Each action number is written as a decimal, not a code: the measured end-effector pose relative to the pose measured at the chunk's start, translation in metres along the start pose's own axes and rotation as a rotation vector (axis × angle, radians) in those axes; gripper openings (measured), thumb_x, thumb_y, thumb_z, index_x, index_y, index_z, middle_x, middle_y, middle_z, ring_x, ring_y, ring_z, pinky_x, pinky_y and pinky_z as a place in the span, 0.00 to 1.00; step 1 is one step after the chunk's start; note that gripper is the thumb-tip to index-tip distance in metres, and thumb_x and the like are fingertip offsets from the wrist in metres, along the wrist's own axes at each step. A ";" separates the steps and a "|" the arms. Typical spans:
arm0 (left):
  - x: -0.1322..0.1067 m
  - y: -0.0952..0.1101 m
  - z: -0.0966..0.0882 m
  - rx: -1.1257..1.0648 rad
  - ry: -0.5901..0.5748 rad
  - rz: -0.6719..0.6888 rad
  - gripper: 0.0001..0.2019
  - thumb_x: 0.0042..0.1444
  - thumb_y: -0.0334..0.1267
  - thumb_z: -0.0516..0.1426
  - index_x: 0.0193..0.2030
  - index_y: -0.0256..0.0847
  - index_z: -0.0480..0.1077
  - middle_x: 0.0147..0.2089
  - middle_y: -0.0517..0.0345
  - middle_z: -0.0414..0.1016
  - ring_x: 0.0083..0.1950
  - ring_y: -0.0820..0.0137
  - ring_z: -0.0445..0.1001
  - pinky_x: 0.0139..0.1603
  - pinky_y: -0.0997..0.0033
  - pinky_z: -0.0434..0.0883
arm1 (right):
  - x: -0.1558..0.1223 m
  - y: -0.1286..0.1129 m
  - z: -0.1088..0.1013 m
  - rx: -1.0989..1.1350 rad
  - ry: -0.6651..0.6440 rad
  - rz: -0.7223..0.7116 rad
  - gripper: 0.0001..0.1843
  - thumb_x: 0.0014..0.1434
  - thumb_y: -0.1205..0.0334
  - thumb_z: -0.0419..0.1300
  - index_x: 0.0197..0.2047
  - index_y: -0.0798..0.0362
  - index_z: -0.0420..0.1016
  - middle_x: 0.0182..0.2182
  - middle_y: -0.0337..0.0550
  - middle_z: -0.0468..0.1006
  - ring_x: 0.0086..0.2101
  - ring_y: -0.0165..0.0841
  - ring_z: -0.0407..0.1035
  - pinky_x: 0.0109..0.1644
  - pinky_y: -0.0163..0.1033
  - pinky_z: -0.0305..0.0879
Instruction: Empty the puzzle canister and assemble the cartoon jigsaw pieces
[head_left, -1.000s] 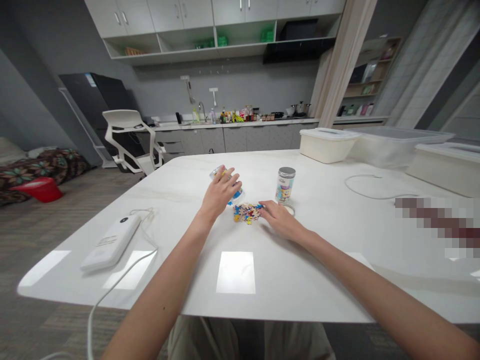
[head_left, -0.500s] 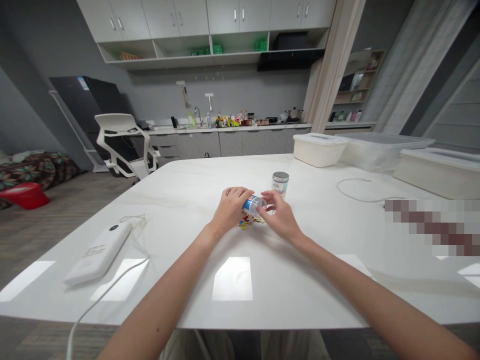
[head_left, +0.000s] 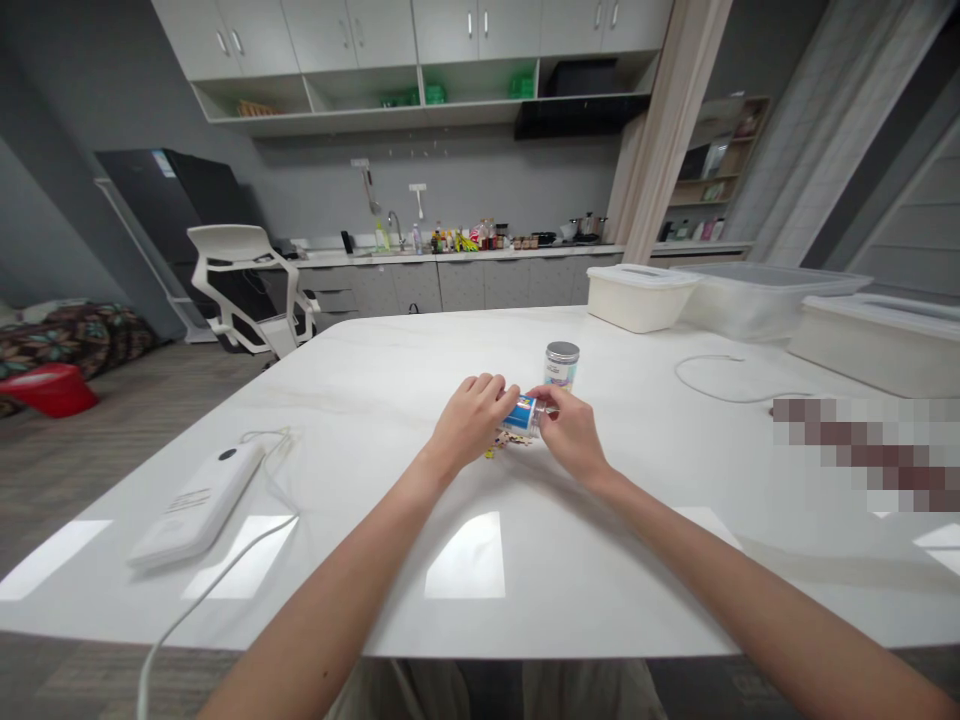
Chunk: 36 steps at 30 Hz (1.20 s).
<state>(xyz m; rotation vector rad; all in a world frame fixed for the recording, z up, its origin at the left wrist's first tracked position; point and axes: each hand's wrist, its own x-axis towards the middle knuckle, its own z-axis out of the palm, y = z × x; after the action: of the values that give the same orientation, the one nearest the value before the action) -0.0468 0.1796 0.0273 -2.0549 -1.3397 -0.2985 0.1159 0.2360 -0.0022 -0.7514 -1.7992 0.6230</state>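
Observation:
My left hand (head_left: 471, 418) is wrapped round a small clear jar (head_left: 520, 412) with a blue label, holding it on its side just above the table. Its end points to the right. At that end, the bent fingers of my right hand (head_left: 571, 432) close on the rim; what lies between the fingertips is partly hidden. Beneath the jar lies a small heap of colourful little pieces (head_left: 513, 439), partly covered by my left hand. Just behind my right hand stands a second jar (head_left: 562, 366) with a silver lid and a pale label, upright.
On the white table (head_left: 360, 400), a white power bank (head_left: 199, 505) with a cable lies at the left. Lidded bins (head_left: 641, 300) and a clear tub (head_left: 757, 300) stand at the back right. A thin white cable (head_left: 694, 388) curls before them. A blurred-out patch (head_left: 862, 445) covers the right edge.
The jar has shifted slightly right and turned so its label shows more. My right hand's fingers have gone from spread around the jar's end to bent closely over it.

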 end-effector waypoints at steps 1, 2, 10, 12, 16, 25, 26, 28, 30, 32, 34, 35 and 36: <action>0.000 0.000 0.000 -0.001 -0.005 -0.002 0.10 0.59 0.26 0.52 0.46 0.39 0.65 0.42 0.51 0.69 0.43 0.59 0.66 0.43 0.61 0.65 | 0.000 0.000 0.000 0.000 -0.001 -0.002 0.15 0.46 0.70 0.49 0.36 0.52 0.73 0.35 0.46 0.79 0.34 0.37 0.72 0.36 0.40 0.69; 0.000 0.001 0.000 -0.003 -0.009 -0.003 0.10 0.58 0.26 0.52 0.46 0.39 0.64 0.42 0.51 0.69 0.43 0.59 0.66 0.42 0.61 0.65 | 0.000 0.001 0.000 0.004 -0.002 -0.003 0.15 0.46 0.70 0.49 0.36 0.52 0.73 0.34 0.46 0.79 0.34 0.37 0.72 0.36 0.40 0.68; 0.004 0.011 -0.006 -0.016 -0.022 0.050 0.12 0.56 0.26 0.53 0.47 0.39 0.64 0.43 0.51 0.69 0.43 0.59 0.66 0.41 0.62 0.64 | 0.000 -0.001 -0.006 -0.034 0.011 0.043 0.08 0.44 0.68 0.54 0.31 0.52 0.69 0.28 0.41 0.76 0.29 0.35 0.69 0.35 0.40 0.64; 0.004 0.013 -0.007 -0.007 -0.034 0.055 0.12 0.56 0.26 0.53 0.47 0.38 0.64 0.44 0.51 0.69 0.43 0.59 0.67 0.41 0.62 0.64 | 0.000 -0.001 -0.007 -0.039 -0.020 0.047 0.10 0.45 0.68 0.54 0.32 0.53 0.72 0.29 0.42 0.79 0.31 0.37 0.72 0.37 0.41 0.66; 0.004 0.013 -0.009 -0.006 -0.087 0.041 0.13 0.57 0.26 0.54 0.48 0.39 0.63 0.44 0.49 0.70 0.44 0.58 0.67 0.41 0.60 0.64 | -0.001 -0.001 -0.007 -0.054 -0.062 0.063 0.13 0.46 0.68 0.54 0.34 0.54 0.77 0.30 0.44 0.82 0.32 0.39 0.74 0.38 0.41 0.67; 0.003 0.008 -0.008 -0.024 -0.073 -0.001 0.15 0.53 0.27 0.57 0.47 0.40 0.62 0.44 0.49 0.69 0.45 0.57 0.67 0.42 0.60 0.63 | 0.003 -0.004 -0.007 0.022 -0.110 0.062 0.16 0.43 0.70 0.52 0.36 0.53 0.76 0.31 0.42 0.80 0.31 0.36 0.72 0.36 0.39 0.66; 0.003 0.008 -0.009 -0.023 -0.075 0.010 0.16 0.53 0.27 0.57 0.48 0.40 0.62 0.45 0.50 0.69 0.45 0.57 0.67 0.42 0.60 0.63 | 0.002 -0.005 -0.007 0.027 -0.109 0.064 0.15 0.43 0.69 0.52 0.35 0.53 0.74 0.30 0.41 0.79 0.31 0.36 0.71 0.35 0.39 0.65; 0.003 0.007 -0.010 -0.024 -0.076 0.038 0.16 0.52 0.27 0.57 0.48 0.41 0.62 0.45 0.50 0.69 0.45 0.58 0.67 0.42 0.60 0.64 | 0.002 -0.005 -0.007 0.022 -0.104 0.074 0.11 0.44 0.68 0.52 0.32 0.53 0.72 0.28 0.40 0.77 0.29 0.35 0.70 0.34 0.38 0.64; 0.003 0.007 -0.011 -0.043 -0.078 0.050 0.16 0.52 0.28 0.57 0.47 0.41 0.62 0.46 0.49 0.70 0.45 0.58 0.67 0.42 0.60 0.64 | 0.003 -0.004 -0.006 0.002 -0.116 0.100 0.08 0.45 0.67 0.53 0.30 0.53 0.71 0.26 0.40 0.76 0.29 0.35 0.69 0.33 0.39 0.63; 0.003 0.007 -0.010 -0.097 -0.078 0.015 0.14 0.53 0.30 0.58 0.46 0.41 0.63 0.46 0.50 0.70 0.46 0.58 0.68 0.42 0.60 0.65 | 0.005 -0.004 -0.007 -0.002 -0.123 0.136 0.07 0.45 0.66 0.55 0.31 0.52 0.70 0.27 0.40 0.76 0.29 0.36 0.69 0.34 0.40 0.64; 0.002 0.006 -0.007 -0.186 -0.061 -0.081 0.14 0.53 0.33 0.60 0.45 0.41 0.63 0.45 0.51 0.70 0.46 0.58 0.68 0.42 0.61 0.66 | 0.007 -0.008 -0.011 0.023 -0.058 0.119 0.09 0.47 0.63 0.58 0.35 0.52 0.69 0.31 0.42 0.76 0.32 0.37 0.70 0.36 0.41 0.66; 0.002 0.005 -0.005 -0.239 -0.042 -0.145 0.16 0.52 0.33 0.61 0.46 0.40 0.63 0.45 0.51 0.70 0.46 0.59 0.68 0.42 0.62 0.66 | 0.008 -0.011 -0.014 0.028 0.004 0.075 0.10 0.49 0.61 0.59 0.37 0.51 0.68 0.33 0.43 0.76 0.33 0.37 0.70 0.37 0.42 0.67; 0.001 0.003 -0.002 -0.292 -0.021 -0.208 0.17 0.50 0.33 0.62 0.46 0.40 0.63 0.45 0.52 0.70 0.46 0.60 0.68 0.43 0.63 0.67 | 0.009 -0.016 -0.018 0.025 0.076 0.004 0.10 0.52 0.58 0.60 0.38 0.51 0.68 0.36 0.45 0.75 0.35 0.37 0.70 0.38 0.42 0.68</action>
<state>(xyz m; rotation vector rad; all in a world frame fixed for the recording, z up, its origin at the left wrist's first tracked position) -0.0436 0.1780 0.0285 -2.1570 -1.6047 -0.5957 0.1274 0.2334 0.0209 -0.7525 -1.7178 0.6103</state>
